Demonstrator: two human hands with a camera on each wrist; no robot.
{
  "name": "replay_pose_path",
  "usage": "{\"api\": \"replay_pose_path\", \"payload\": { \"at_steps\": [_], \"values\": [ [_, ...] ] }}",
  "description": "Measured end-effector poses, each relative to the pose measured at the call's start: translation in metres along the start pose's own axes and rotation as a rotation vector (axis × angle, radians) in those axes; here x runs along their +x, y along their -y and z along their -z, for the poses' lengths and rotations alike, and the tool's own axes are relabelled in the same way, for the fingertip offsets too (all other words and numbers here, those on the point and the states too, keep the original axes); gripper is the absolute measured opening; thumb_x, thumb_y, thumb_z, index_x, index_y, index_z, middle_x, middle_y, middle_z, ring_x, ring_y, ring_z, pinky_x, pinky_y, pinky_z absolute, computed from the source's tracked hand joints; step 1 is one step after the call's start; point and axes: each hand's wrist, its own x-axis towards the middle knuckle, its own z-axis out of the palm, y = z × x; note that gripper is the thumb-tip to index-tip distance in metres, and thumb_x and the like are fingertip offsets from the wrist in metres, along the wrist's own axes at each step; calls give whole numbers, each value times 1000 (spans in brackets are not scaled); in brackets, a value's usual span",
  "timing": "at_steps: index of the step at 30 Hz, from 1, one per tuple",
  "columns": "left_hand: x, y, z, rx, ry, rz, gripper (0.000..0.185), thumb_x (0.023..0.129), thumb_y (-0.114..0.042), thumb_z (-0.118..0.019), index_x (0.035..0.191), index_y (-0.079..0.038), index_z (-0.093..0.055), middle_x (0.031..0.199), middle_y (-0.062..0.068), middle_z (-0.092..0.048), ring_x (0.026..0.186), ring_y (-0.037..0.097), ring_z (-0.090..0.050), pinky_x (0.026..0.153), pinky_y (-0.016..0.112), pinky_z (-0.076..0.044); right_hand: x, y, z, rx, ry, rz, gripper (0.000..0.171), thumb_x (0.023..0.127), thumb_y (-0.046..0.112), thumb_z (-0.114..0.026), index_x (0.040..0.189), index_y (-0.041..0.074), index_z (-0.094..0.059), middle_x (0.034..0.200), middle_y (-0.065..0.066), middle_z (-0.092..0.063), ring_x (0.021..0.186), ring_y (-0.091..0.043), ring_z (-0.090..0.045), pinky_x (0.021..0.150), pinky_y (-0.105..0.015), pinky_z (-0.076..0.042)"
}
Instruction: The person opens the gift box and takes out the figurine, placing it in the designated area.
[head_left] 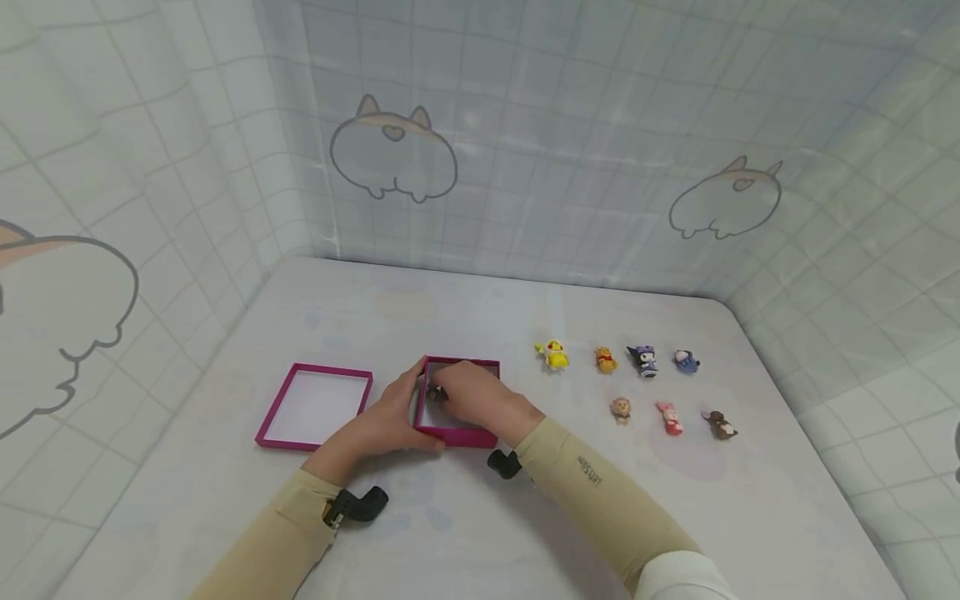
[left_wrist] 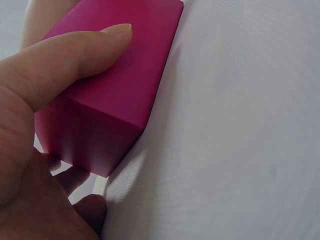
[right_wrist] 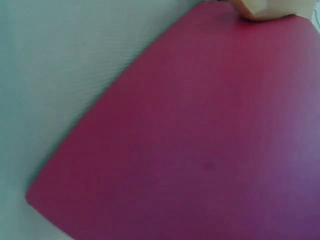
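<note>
The left hand [head_left: 390, 417] grips the magenta box [head_left: 457, 433] at its left wall; the right hand [head_left: 468, 392] reaches inside the box, its grip hidden.

The table [head_left: 465, 533] carries a pale cloth with faint printed shapes. Translucent checked sheeting [head_left: 600, 125] forms walls on the left, far and right sides, bearing outlined cartoon animal figures [head_left: 393, 154]. Lighting is soft and even.
</note>
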Motion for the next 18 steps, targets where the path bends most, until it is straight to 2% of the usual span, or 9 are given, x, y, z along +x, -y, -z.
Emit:
{"api": "replay_pose_path", "payload": {
  "at_steps": [6,12,18],
  "values": [
    [1,1,1,-12,-2,-8,138,60,-47,-92,160,-18,-1,162,9,-15,147,33,-14,112,61,-24,-2,0,2,10,41,-9,19,89,12,-70,108,13,-71,84,8,-66,73,-8,-56,69,-22,-49],
    [2,1,1,-17,-2,-13,137,61,-46,-92,159,-17,-1,161,11,-16,146,34,-17,111,62,-25,-4,2,5,-6,69,31,19,87,11,-72,106,13,-74,86,7,-69,74,-6,-57,73,-22,-51],
    [2,2,2,-7,3,6,138,60,-47,-92,160,-19,0,162,11,-15,146,34,-17,111,62,-25,-5,0,5,37,56,15,19,88,12,-72,107,13,-75,89,7,-70,77,-6,-59,76,-23,-52]
  ]
}}
